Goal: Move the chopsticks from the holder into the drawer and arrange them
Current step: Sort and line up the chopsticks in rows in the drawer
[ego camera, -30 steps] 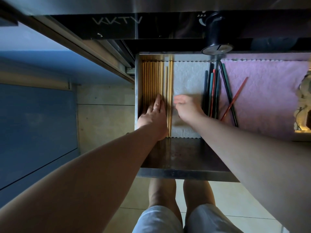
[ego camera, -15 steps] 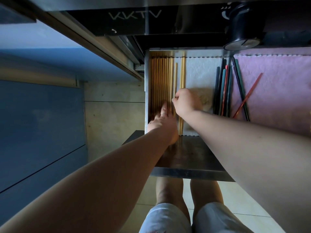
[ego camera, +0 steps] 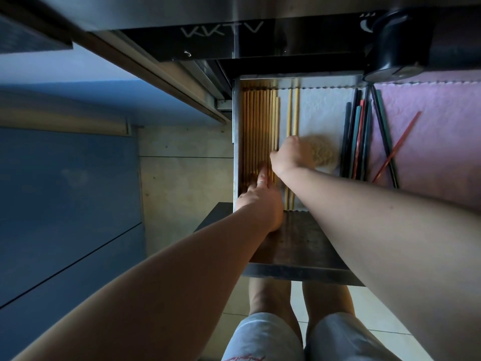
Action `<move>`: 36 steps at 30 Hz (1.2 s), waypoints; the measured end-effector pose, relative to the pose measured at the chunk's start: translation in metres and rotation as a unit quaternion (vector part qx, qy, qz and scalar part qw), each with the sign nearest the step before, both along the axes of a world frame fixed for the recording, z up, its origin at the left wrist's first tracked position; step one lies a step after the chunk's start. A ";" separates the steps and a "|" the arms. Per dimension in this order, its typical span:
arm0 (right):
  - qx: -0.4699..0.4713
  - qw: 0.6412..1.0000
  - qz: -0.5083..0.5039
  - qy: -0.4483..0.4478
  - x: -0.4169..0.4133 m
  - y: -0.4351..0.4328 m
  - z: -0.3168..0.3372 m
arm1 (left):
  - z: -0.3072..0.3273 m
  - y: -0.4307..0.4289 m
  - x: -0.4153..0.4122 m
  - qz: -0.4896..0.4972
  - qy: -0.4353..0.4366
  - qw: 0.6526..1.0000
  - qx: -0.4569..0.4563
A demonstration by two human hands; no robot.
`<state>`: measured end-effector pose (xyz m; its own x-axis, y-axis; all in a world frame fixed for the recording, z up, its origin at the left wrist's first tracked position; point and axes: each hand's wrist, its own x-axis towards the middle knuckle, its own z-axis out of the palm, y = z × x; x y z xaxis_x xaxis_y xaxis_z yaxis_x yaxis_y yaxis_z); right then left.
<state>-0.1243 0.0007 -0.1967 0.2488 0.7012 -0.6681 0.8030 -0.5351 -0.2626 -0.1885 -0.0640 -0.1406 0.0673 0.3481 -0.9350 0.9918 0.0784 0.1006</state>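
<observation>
Head view, looking down into an open metal drawer [ego camera: 235, 142] pulled out below a dark appliance front marked "KKTV" [ego camera: 223, 29]. A packed row of wooden chopsticks [ego camera: 257, 126] lies lengthwise against the drawer's wall at 9 o'clock, pointing toward 12 o'clock. The left hand [ego camera: 259, 196] rests palm-down on the near ends of this row, its fingers [ego camera: 262, 175] extended and close together, a ring on one of them. Just beside the row, toward 3 o'clock, two separate wooden chopsticks [ego camera: 292, 110] lie parallel on a white liner [ego camera: 322, 110], apart from the row. The right hand [ego camera: 289, 155] is curled over the edge of the row; its fingertips are hidden, so whether they pinch a chopstick cannot be told. A blurred pale round object [ego camera: 322, 152] lies just beyond the right hand at 3 o'clock. Farther toward 3 o'clock, a bundle of dark, teal and red chopsticks [ego camera: 356, 142] lies at the seam between the white liner and a pink liner [ego camera: 429, 131], with one red chopstick [ego camera: 398, 145] lying askew across the pink liner. A black cylindrical holder [ego camera: 395, 45] stands at 1 o'clock on the worktop.
</observation>
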 end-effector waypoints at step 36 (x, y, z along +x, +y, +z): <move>-0.018 0.994 0.001 0.105 0.076 -0.024 0.004 | -0.025 0.016 0.003 -0.187 0.007 0.963 0.193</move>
<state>-0.0487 -0.0235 -0.1925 0.1000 0.6763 -0.7298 0.7334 -0.5458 -0.4052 -0.1850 -0.0478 -0.1659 0.2439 0.6232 -0.7430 0.9448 -0.3257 0.0369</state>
